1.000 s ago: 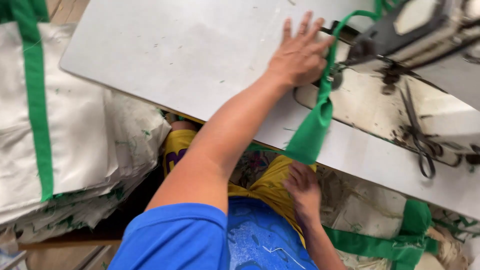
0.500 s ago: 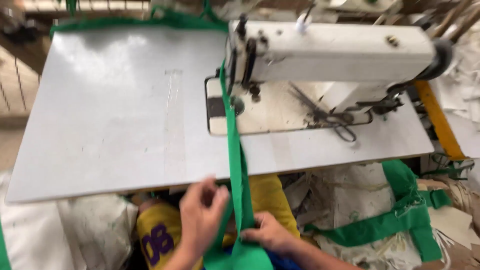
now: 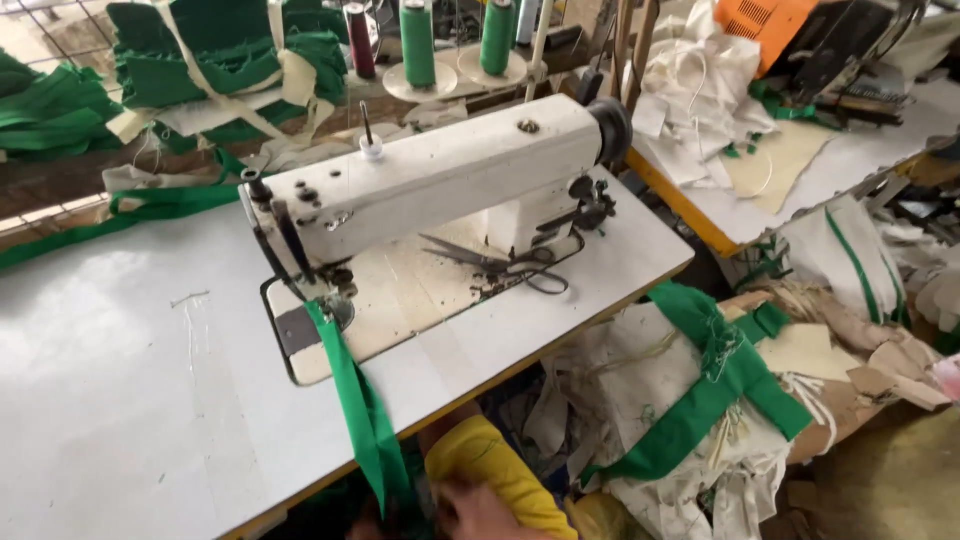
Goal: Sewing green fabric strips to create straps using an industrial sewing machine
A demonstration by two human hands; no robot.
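Note:
A long green fabric strap (image 3: 358, 400) hangs from under the needle of a white sewing machine (image 3: 440, 175) and runs down over the front edge of the white table (image 3: 130, 400). At the bottom edge my right hand (image 3: 478, 514) shows as a blur just right of the strap's lower end, over yellow cloth (image 3: 490, 465) on my lap. Whether it grips the strap cannot be made out. My left hand is out of view.
Black scissors (image 3: 505, 265) lie on the machine bed. Thread spools (image 3: 418, 45) stand behind the machine, with piles of green fabric (image 3: 230, 50) at the back left. White bags with green straps (image 3: 700, 400) are heaped to the right, below a second table (image 3: 830, 165).
The view has swung up and right. Both hands, which held the strap below the table edge, have dropped to the bottom of the frame; only one remains visible.

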